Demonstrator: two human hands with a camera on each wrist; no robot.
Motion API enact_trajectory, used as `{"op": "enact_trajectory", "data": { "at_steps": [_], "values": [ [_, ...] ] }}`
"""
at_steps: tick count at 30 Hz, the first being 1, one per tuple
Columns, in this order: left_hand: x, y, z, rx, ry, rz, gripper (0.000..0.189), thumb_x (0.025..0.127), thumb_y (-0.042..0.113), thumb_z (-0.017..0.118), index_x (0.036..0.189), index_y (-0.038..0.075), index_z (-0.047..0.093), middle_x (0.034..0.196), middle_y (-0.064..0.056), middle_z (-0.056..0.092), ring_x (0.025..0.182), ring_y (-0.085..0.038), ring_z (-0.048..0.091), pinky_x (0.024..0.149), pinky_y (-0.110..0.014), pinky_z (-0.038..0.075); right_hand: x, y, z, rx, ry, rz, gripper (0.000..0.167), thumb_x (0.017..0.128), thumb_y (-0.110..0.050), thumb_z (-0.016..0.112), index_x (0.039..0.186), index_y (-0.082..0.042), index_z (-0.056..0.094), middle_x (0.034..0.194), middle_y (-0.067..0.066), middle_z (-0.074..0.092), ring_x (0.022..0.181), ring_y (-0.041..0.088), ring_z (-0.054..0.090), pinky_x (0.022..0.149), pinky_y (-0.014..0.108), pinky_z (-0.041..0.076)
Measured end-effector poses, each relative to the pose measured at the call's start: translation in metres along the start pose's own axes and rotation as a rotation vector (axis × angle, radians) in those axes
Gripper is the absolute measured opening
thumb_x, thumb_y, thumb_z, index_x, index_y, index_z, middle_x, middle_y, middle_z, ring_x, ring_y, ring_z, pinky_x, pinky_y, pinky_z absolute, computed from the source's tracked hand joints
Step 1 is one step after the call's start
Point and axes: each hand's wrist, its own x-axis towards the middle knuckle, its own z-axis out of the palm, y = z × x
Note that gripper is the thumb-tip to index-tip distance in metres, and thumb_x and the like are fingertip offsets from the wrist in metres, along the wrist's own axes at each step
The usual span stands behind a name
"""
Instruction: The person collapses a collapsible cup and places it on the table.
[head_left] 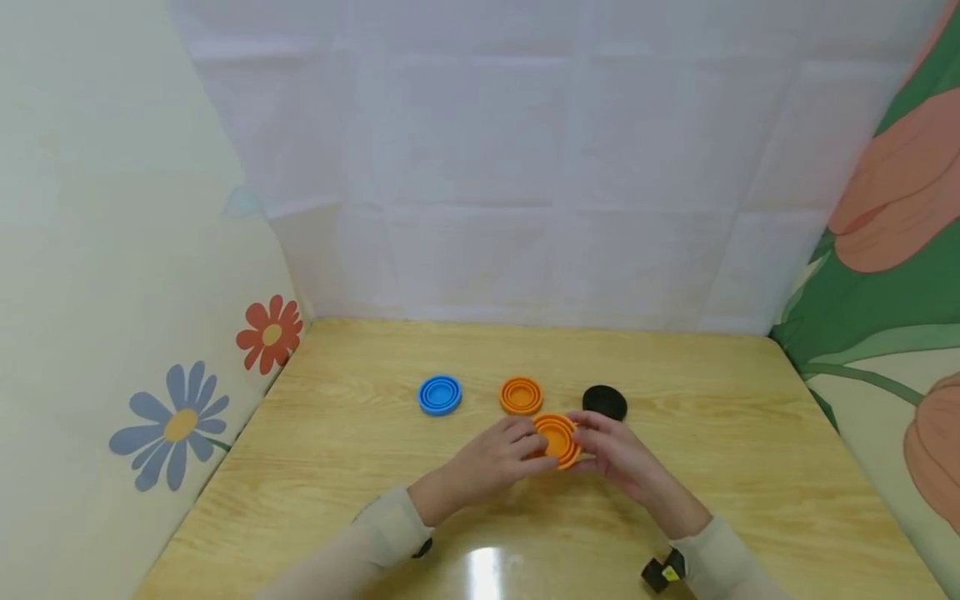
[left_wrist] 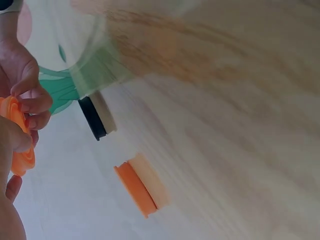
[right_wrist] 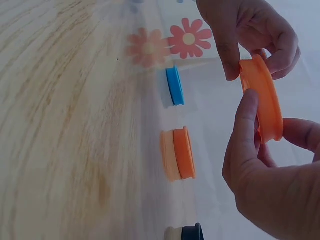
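Both hands hold one orange collapsible cup [head_left: 557, 442], folded flat into concentric rings, above the table. My left hand [head_left: 491, 462] pinches its left rim, thumb and fingers on either side. From the opposite side, the fingers and thumb of my right hand [head_left: 626, 458] grip the rim. The right wrist view shows the held cup [right_wrist: 270, 107] edge-on between the two hands. Just behind it on the table lie a second orange folded cup [head_left: 521, 395] and a black round piece [head_left: 604, 402], partly overlapped by the right fingers. A blue folded cup [head_left: 439, 394] sits farther left.
The wood-grain table [head_left: 315, 467] ends at a white cloth [head_left: 480, 167] at the back. Flower-patterned panels stand at the left [head_left: 90, 275] and right [head_left: 892, 275]. A black wrist strap piece [head_left: 660, 575] shows by the right sleeve.
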Motion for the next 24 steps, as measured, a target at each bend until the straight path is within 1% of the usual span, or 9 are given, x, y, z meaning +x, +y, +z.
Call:
{"op": "enact_trajectory", "data": {
  "at_steps": [4, 8, 14, 18, 21, 22, 24],
  "values": [
    [-0.004, -0.002, -0.001, 0.068, -0.054, 0.06, 0.033, 0.092, 0.012, 0.075, 0.121, 0.024, 0.067, 0.113, 0.001, 0.066, 0.108, -0.019, 0.057, 0.102, -0.035, 0.049, 0.001, 0.002, 0.002, -0.033, 0.011, 0.008, 0.043, 0.101, -0.013, 0.058, 0.139, 0.001, 0.045, 0.115, 0.007, 0.063, 0.097, 0.018, 0.069, 0.086, 0.037, 0.06],
    [-0.006, -0.005, -0.003, 0.156, -0.106, 0.12, 0.036, 0.094, 0.014, 0.073, 0.125, 0.027, 0.065, 0.116, 0.003, 0.066, 0.11, -0.018, 0.059, 0.105, -0.037, 0.048, 0.004, 0.005, 0.004, -0.051, 0.021, 0.015, 0.043, 0.1, -0.01, 0.057, 0.139, 0.001, 0.046, 0.118, 0.009, 0.061, 0.098, 0.019, 0.068, 0.087, 0.038, 0.06],
    [-0.009, -0.008, -0.004, 0.193, -0.168, 0.167, 0.039, 0.095, 0.012, 0.071, 0.13, 0.027, 0.063, 0.118, 0.004, 0.064, 0.108, -0.017, 0.058, 0.108, -0.038, 0.046, 0.009, 0.008, 0.006, -0.057, 0.024, 0.012, 0.04, 0.099, -0.008, 0.057, 0.137, 0.002, 0.048, 0.119, 0.011, 0.061, 0.098, 0.02, 0.068, 0.086, 0.04, 0.061],
    [-0.01, -0.008, -0.006, 0.218, -0.177, 0.199, 0.04, 0.095, 0.011, 0.07, 0.131, 0.026, 0.061, 0.118, 0.004, 0.064, 0.107, -0.017, 0.058, 0.107, -0.037, 0.046, 0.01, 0.01, 0.005, -0.065, 0.029, 0.018, 0.042, 0.097, -0.008, 0.057, 0.136, 0.004, 0.048, 0.118, 0.011, 0.062, 0.096, 0.019, 0.068, 0.084, 0.039, 0.061],
    [-0.011, -0.008, -0.008, 0.203, -0.184, 0.184, 0.039, 0.095, 0.012, 0.069, 0.131, 0.026, 0.061, 0.12, 0.003, 0.064, 0.109, -0.017, 0.059, 0.106, -0.038, 0.048, 0.011, 0.011, 0.005, -0.049, 0.021, 0.025, 0.043, 0.098, -0.008, 0.057, 0.138, 0.006, 0.046, 0.118, 0.009, 0.063, 0.096, 0.018, 0.068, 0.084, 0.039, 0.061],
    [-0.012, -0.008, -0.009, 0.189, -0.192, 0.166, 0.04, 0.095, 0.012, 0.069, 0.131, 0.025, 0.061, 0.122, 0.002, 0.064, 0.111, -0.017, 0.059, 0.105, -0.037, 0.048, 0.012, 0.01, 0.004, -0.039, 0.019, 0.027, 0.044, 0.098, -0.009, 0.056, 0.138, 0.006, 0.046, 0.118, 0.008, 0.064, 0.096, 0.017, 0.069, 0.085, 0.039, 0.061],
    [-0.014, -0.009, -0.009, 0.134, -0.21, 0.093, 0.039, 0.096, 0.014, 0.07, 0.132, 0.024, 0.06, 0.124, 0.001, 0.064, 0.115, -0.018, 0.059, 0.104, -0.037, 0.049, 0.012, 0.01, 0.003, -0.021, 0.01, 0.028, 0.044, 0.1, -0.009, 0.055, 0.14, 0.006, 0.045, 0.119, 0.007, 0.065, 0.098, 0.017, 0.069, 0.086, 0.039, 0.06]
  ]
}}
